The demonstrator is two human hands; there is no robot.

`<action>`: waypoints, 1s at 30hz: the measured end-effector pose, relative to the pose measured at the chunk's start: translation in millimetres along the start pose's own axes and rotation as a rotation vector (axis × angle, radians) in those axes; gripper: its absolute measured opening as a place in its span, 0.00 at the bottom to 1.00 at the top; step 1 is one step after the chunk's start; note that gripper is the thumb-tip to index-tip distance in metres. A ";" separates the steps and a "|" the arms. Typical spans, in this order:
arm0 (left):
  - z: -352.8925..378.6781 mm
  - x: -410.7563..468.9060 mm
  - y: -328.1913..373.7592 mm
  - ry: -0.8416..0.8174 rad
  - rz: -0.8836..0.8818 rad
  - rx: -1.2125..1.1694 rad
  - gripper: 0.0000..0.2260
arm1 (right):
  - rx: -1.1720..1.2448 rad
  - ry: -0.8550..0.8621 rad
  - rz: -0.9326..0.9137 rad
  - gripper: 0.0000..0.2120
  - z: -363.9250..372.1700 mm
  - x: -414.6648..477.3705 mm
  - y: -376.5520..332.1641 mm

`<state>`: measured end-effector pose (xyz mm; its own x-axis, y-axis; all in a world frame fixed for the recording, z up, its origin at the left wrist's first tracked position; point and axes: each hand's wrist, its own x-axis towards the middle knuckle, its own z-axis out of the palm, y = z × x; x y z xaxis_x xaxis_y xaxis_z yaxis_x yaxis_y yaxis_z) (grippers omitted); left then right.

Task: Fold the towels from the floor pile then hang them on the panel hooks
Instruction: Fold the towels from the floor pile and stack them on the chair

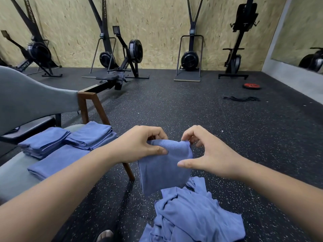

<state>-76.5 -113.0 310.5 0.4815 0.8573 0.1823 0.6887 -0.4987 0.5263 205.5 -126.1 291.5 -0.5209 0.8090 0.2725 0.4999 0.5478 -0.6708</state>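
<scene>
Folded towel hung just above floor pile, top edge pinched by left hand and right hand; right grip looked loose, corner might slip, fold falling open.

A gym is indicated: rowing machines at twelve o'clock, speckled rubber flooring, a weight plate at one.

left: chair blocks | below: towel pile | ahead: bare floor

Partial white lettering "OWER" on the far-left rowing machine; other machine lettering too blurred.
</scene>
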 end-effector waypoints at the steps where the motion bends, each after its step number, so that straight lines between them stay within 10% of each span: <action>1: -1.4 -0.9 -0.2 -0.003 -0.001 0.000 0.10 | -0.057 0.027 -0.043 0.20 3.1 2.0 -0.3; 11: -22.1 -19.2 -16.4 0.031 -0.041 -0.082 0.11 | 0.014 0.264 -0.120 0.14 2.8 14.0 -1.5; 19: -29.4 -42.8 -22.9 0.023 -0.076 -0.070 0.09 | -0.036 0.063 -0.257 0.03 27.3 30.6 -21.0; 30: -53.8 -86.6 -44.0 0.048 -0.171 -0.176 0.08 | 0.168 0.021 -0.108 0.17 48.3 60.5 -49.6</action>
<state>-177.6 -158.4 316.3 0.3371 0.9344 0.1151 0.6509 -0.3196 0.6886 115.7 -114.6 307.9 -0.5496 0.7525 0.3628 0.3181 0.5901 -0.7420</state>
